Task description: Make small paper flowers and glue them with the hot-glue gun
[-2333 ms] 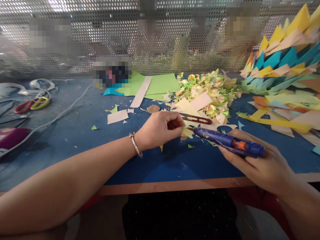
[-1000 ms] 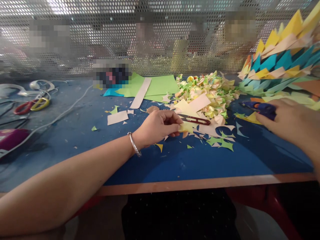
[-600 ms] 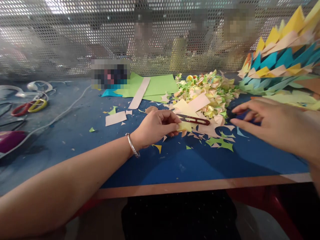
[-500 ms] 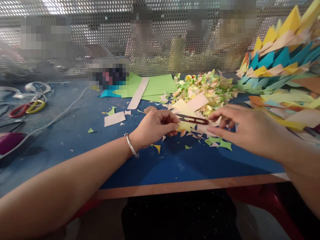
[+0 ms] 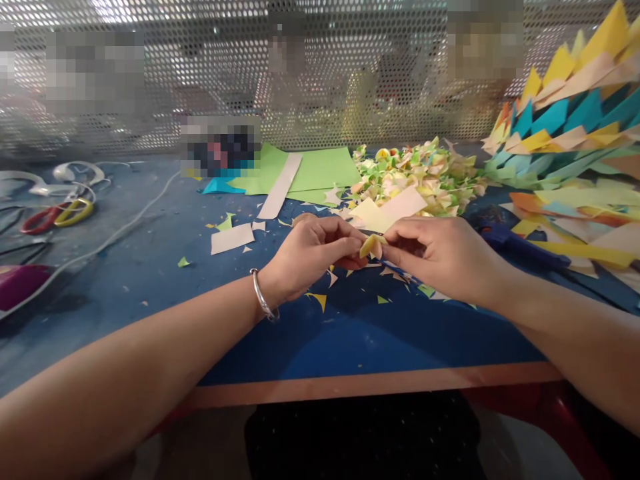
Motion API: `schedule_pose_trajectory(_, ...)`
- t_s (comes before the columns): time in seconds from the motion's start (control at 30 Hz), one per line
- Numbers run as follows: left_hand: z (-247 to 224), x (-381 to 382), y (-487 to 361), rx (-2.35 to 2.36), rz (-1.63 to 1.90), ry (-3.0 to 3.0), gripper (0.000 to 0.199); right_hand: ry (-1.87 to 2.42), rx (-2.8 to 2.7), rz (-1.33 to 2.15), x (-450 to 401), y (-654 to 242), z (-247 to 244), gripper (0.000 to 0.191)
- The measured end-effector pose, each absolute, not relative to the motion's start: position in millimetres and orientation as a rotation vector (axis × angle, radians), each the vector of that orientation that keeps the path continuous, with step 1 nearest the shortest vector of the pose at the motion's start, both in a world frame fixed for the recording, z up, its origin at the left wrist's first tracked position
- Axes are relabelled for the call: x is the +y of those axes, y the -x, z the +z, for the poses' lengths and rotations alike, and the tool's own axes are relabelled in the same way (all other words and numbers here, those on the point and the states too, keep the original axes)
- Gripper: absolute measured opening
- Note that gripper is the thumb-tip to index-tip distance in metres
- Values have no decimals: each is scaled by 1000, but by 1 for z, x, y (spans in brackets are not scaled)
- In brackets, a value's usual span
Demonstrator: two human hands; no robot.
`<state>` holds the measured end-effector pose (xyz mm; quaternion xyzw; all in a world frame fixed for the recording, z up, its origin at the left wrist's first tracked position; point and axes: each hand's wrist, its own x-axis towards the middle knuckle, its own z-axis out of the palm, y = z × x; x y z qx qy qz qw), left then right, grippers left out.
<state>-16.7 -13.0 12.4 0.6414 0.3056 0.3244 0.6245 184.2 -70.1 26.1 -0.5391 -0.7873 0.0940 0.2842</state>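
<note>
Between my two hands is a small folded yellow paper piece (image 5: 373, 246), bent so that its flaps stand up. My left hand (image 5: 317, 253), with a silver bangle at the wrist, pinches its left side. On the other side the fingertips of my right hand (image 5: 440, 257) pinch it too. Small paper scraps (image 5: 316, 301) lie on the blue table under and around the hands. Just behind them are a cream paper sheet (image 5: 367, 212) and a pale pink strip (image 5: 404, 205).
A heap of small folded papers (image 5: 430, 177) lies behind my hands, green sheets (image 5: 320, 167) to its left. Layered paper spikes (image 5: 565, 113) rise at the right, near a blue glue gun (image 5: 520, 247). Scissors (image 5: 57, 215) and white earphones (image 5: 80, 172) lie left. A perforated metal screen (image 5: 320, 80) closes the back.
My right hand has moved left and now pinches the yellow paper along with my left hand. The paper is now folded. The dark red snips seen in front of the hands are no longer visible.
</note>
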Motion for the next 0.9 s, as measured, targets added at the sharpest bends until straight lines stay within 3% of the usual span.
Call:
schedule_pose_trajectory(0.47, 12, -8, 19, 733, 621, -1552, 12, 1412, -2075, 455, -58, -176, 22, 15)
schedule_pose_trajectory(0.7, 12, -7, 17, 783, 758, -1674, 14, 1414, -1994, 580, -57, -183, 17, 31)
schedule_pose_trajectory(0.9, 13, -8, 17, 786, 749, -1786, 16, 1371, -1986, 599, -57, -180, 15, 20)
